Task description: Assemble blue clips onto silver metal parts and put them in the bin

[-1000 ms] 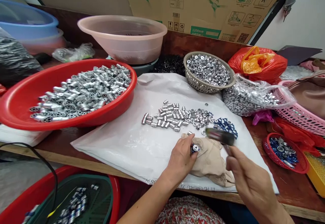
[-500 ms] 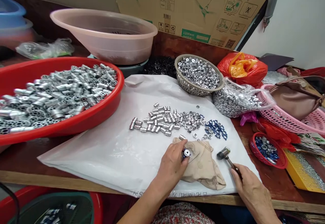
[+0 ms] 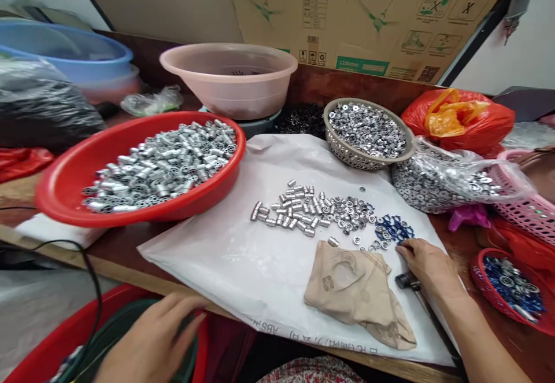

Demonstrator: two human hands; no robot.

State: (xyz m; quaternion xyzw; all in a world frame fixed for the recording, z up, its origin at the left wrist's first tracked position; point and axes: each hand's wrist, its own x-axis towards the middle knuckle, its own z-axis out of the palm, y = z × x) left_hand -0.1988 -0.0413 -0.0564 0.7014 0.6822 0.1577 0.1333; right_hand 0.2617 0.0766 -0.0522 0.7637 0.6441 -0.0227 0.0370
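The lone camera is head-worn, close above and behind the hands [image 3: 433,267], facing forward and down across the desk [image 3: 117,248] to the carton [image 3: 338,18] beyond.

The red-brown table [image 3: 511,337] bears a white sheet [image 3: 217,261] and red basket [image 3: 477,276].

This is looking like a small assembly workshop, since a red basin [image 3: 56,192] is holding heaped metal cylinders [image 3: 169,166], a perforated basket [image 3: 347,154] is brimming with little metal parts [image 3: 367,128], and a hammer [image 3: 409,281] is lying near blue pieces [image 3: 394,228] on the crowded surface [image 3: 119,250].
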